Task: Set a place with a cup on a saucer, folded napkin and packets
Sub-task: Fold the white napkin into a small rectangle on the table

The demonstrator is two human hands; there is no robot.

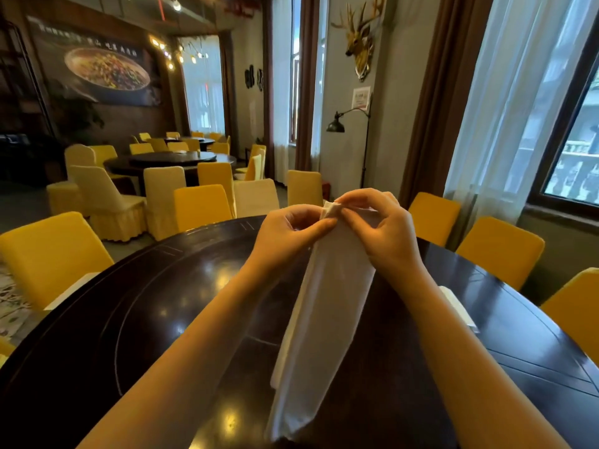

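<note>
Napkin [324,319]: white cloth, already folded into a long narrow band, held in the air over the table [162,303], not lying on it. Long axis runs from the top end, up at the hands, down and back toward the person; the lower end hangs near the bottom of the view, and I cannot tell whether it brushes the table edge. Grip: both hands meet at the top end. Left hand [285,234] pinches the upper corner between thumb and curled fingers from the left side; right hand [385,234] pinches the same end from the right, fingertips over the small bunched fold showing between the two. Neither hand is nearer, as both are on the one end and the whole length below is free. Judgement: the step in hand is folding or rolling, and the next move turns on that hanging length, which must be laid down or gathered upward from the grip. No cup, saucer or packets in view. Outward: a white folded piece [73,290] lies at the table's left rim, another [458,307] at the right rim, both well apart from the hands. Yellow chairs [500,251] ring the table.
</note>
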